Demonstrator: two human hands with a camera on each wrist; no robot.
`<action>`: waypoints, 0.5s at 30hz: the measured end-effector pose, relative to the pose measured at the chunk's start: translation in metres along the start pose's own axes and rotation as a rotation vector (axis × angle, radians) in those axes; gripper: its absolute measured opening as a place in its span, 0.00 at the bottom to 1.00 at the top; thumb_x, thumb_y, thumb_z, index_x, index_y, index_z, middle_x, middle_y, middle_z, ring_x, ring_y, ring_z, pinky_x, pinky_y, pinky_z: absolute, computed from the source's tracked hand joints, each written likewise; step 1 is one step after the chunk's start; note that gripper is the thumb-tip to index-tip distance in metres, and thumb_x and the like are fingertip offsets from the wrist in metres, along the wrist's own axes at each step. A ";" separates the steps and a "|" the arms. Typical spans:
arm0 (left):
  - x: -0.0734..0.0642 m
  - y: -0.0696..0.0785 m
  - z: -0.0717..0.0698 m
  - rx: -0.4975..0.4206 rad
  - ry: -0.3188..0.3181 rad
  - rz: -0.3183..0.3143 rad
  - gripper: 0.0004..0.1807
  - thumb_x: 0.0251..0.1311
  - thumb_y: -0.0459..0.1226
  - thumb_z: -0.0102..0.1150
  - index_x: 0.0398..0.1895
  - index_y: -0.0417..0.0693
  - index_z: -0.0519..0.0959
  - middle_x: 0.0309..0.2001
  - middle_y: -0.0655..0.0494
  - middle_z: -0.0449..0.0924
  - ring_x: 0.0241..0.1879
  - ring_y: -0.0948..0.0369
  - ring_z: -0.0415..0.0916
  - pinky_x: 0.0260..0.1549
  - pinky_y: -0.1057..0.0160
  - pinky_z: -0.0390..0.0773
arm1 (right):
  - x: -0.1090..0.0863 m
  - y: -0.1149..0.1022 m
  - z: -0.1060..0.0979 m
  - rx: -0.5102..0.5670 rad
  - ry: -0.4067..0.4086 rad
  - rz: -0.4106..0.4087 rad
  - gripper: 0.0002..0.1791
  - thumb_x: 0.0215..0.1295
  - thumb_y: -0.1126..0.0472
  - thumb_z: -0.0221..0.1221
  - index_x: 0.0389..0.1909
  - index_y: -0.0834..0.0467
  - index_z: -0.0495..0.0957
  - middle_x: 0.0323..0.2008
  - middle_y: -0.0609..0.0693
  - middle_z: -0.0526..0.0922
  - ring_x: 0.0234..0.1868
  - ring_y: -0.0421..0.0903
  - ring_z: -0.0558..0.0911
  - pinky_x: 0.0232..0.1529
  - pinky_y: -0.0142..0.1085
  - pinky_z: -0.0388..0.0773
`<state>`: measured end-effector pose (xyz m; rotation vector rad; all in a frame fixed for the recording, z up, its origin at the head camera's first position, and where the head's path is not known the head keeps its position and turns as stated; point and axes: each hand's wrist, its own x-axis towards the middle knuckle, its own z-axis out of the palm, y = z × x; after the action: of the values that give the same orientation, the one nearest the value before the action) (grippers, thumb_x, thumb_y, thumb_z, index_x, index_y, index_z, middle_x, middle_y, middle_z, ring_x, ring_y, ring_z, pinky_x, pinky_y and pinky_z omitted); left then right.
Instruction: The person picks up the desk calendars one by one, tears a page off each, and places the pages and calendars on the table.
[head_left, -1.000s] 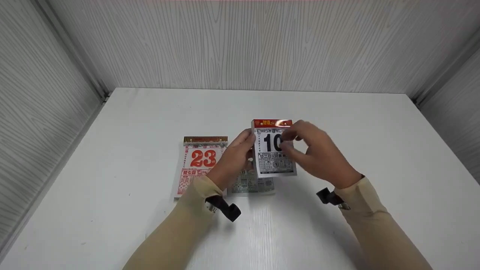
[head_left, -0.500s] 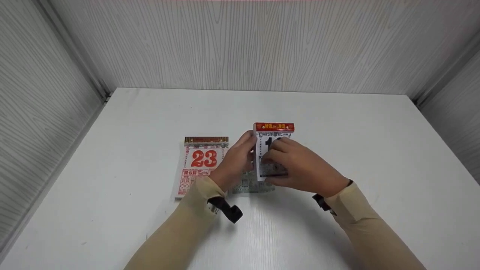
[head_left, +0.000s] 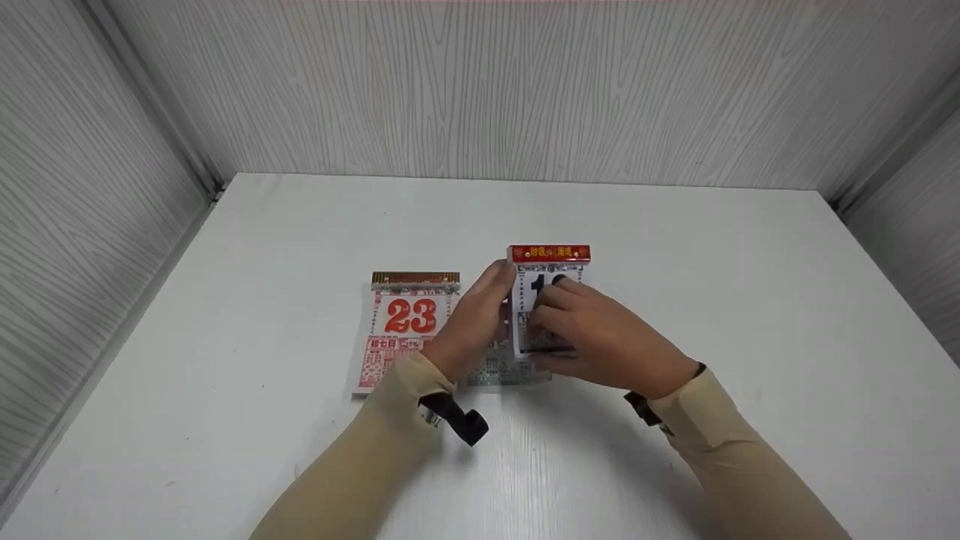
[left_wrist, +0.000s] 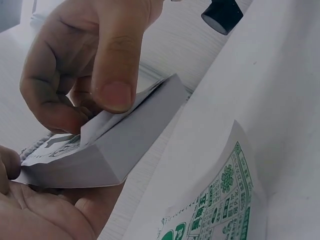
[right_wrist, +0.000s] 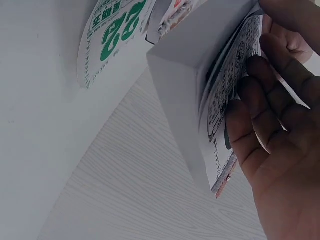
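Calendar (head_left: 550, 269) in L hand (head_left: 471, 321), R fingers (head_left: 553, 319) pinching lifted pg (left_wrist: 101, 123).

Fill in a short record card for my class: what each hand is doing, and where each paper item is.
Left hand: holds the red-topped calendar
Right hand: pinches loose page edges at its bottom
Red-topped calendar: raised above the table
Red 23 calendar: on the table, partly hidden
Green-printed sheet: on the table, partly hidden
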<state>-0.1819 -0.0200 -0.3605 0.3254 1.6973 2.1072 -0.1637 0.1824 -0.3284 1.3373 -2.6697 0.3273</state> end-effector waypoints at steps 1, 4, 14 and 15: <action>0.000 0.000 0.000 0.002 0.004 -0.003 0.29 0.83 0.55 0.28 0.80 0.59 0.56 0.62 0.46 0.74 0.60 0.52 0.76 0.58 0.50 0.78 | 0.000 0.000 0.001 0.008 0.003 -0.002 0.14 0.59 0.59 0.75 0.44 0.55 0.84 0.42 0.46 0.79 0.43 0.44 0.74 0.46 0.37 0.78; 0.000 -0.001 0.001 0.008 0.024 -0.004 0.29 0.83 0.55 0.28 0.79 0.59 0.57 0.62 0.46 0.74 0.60 0.52 0.76 0.57 0.51 0.78 | 0.000 0.000 0.001 0.022 0.020 -0.013 0.09 0.61 0.62 0.73 0.41 0.56 0.86 0.40 0.46 0.80 0.41 0.43 0.75 0.44 0.36 0.79; 0.001 -0.001 0.001 0.041 0.055 -0.012 0.28 0.83 0.56 0.29 0.78 0.58 0.59 0.60 0.46 0.76 0.58 0.52 0.77 0.56 0.53 0.77 | 0.000 0.000 0.003 0.029 0.025 -0.025 0.06 0.61 0.63 0.73 0.36 0.57 0.86 0.35 0.46 0.80 0.37 0.43 0.75 0.40 0.36 0.79; 0.001 -0.001 0.001 0.039 0.057 -0.014 0.29 0.83 0.55 0.29 0.78 0.58 0.59 0.59 0.46 0.76 0.58 0.52 0.77 0.56 0.54 0.77 | 0.000 0.000 0.003 0.038 0.023 -0.019 0.06 0.61 0.63 0.73 0.36 0.57 0.86 0.36 0.46 0.81 0.37 0.43 0.75 0.40 0.36 0.79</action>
<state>-0.1822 -0.0184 -0.3613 0.2673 1.7699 2.0941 -0.1637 0.1817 -0.3309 1.3605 -2.6434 0.3909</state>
